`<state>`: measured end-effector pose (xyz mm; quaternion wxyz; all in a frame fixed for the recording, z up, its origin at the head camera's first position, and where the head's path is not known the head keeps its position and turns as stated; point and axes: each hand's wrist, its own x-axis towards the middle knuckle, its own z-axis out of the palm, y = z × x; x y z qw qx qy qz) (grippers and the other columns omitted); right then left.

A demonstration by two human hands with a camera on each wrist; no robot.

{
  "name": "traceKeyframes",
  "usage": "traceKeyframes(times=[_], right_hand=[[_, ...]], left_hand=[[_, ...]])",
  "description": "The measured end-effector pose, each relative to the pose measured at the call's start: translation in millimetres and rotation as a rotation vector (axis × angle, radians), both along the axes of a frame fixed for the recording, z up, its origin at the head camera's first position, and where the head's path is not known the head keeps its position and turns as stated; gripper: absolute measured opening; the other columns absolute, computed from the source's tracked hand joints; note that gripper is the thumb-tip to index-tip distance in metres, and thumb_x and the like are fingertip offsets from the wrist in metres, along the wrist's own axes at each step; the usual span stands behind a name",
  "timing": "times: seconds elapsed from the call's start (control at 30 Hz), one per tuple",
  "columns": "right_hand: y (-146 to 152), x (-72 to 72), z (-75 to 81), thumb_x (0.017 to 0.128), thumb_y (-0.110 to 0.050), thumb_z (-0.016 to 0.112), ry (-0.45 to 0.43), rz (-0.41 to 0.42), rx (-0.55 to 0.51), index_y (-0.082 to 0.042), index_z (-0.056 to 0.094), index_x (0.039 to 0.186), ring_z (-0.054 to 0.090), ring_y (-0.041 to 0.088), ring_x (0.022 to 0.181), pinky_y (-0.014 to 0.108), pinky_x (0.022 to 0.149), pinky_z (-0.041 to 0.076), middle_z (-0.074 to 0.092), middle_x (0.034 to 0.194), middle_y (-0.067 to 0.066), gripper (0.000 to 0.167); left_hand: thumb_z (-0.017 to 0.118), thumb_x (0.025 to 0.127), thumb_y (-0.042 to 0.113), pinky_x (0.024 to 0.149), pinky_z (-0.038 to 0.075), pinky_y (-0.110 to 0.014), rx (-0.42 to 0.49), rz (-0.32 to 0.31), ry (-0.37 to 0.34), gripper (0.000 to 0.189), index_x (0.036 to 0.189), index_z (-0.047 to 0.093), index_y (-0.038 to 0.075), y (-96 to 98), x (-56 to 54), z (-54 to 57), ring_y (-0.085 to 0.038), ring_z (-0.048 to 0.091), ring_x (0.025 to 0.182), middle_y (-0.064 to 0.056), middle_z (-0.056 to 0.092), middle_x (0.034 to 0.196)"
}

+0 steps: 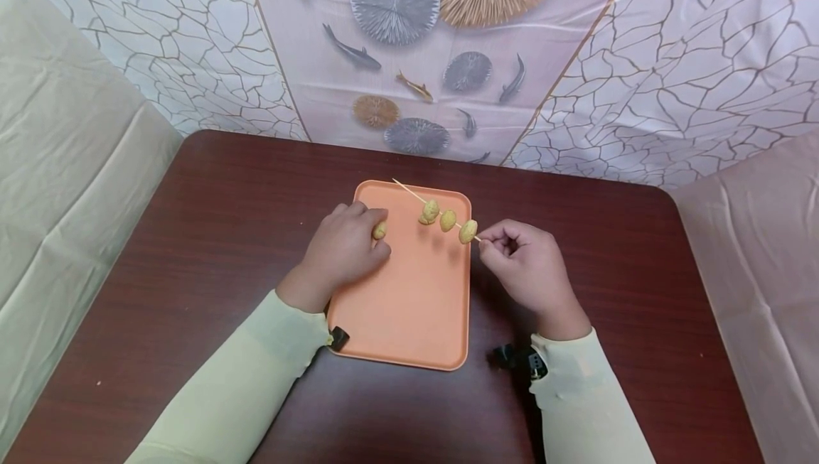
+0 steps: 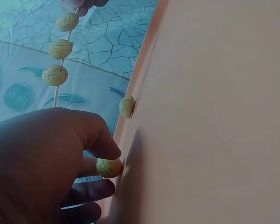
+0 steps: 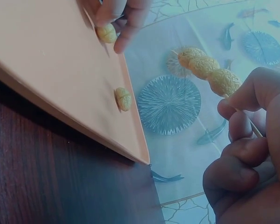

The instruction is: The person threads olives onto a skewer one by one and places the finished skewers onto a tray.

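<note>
My right hand [image 1: 530,265] pinches one end of a thin wooden skewer [image 1: 408,190], held tilted above the tray's right side. Three yellow, wrinkled, walnut-like balls [image 3: 225,82] are threaded on it. My left hand [image 1: 345,247] is over the left side of the orange tray [image 1: 403,322], its thumb and fingers curled about a loose yellow ball [image 2: 109,168] at the tray surface. Another loose ball [image 3: 123,99] lies on the tray near its far edge; the head view shows it partly behind the skewered ones.
The tray lies on a dark reddish-brown wooden table [image 1: 256,194]. Patterned cloth [image 1: 409,80] hangs behind the table, and plain pale cloth [image 1: 64,165] hangs at its left. Black wrist devices [image 1: 536,363] show at both sleeve cuffs.
</note>
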<state>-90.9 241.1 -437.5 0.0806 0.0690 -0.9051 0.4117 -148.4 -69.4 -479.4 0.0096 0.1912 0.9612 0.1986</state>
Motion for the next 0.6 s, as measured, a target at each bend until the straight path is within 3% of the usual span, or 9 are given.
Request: traceKeyframes(times=[0.37,0.47,0.6], right_hand=[[-1.2,-0.7,-0.3,0.099,-0.007,0.078,0.001,0.005,-0.019,-0.011,0.084,0.095,0.053,0.012,0.063,0.021,0.057,0.043,0.064,0.075,0.001,0.007],[-1.6,-0.1,0.2,0.099,-0.008,0.078,0.004,0.004,-0.017,-0.009,0.084,0.096,0.053,0.012,0.063,0.02,0.057,0.042,0.064,0.075,0.001,0.007],[-1.9,0.1,0.8,0.099,-0.009,0.079,0.005,0.002,-0.019,-0.011,0.084,0.096,0.053,0.011,0.063,0.02,0.057,0.042,0.063,0.075,0.0,0.006]], left_hand=[[0.066,0.096,0.024,0.089,0.055,-0.048,0.018,0.028,-0.012,0.033,0.126,0.079,0.017,3.0,-0.3,-1.2,-0.033,0.062,0.101,-0.005,0.07,0.109],[0.068,0.098,0.021,0.094,0.056,-0.047,0.097,0.038,-0.011,0.034,0.129,0.08,0.015,3.6,-1.2,0.6,-0.033,0.064,0.102,-0.006,0.072,0.113],[0.072,0.1,0.017,0.09,0.06,-0.044,0.283,0.082,0.018,0.037,0.135,0.079,0.009,2.6,-1.7,3.5,-0.029,0.066,0.099,-0.011,0.071,0.118]])
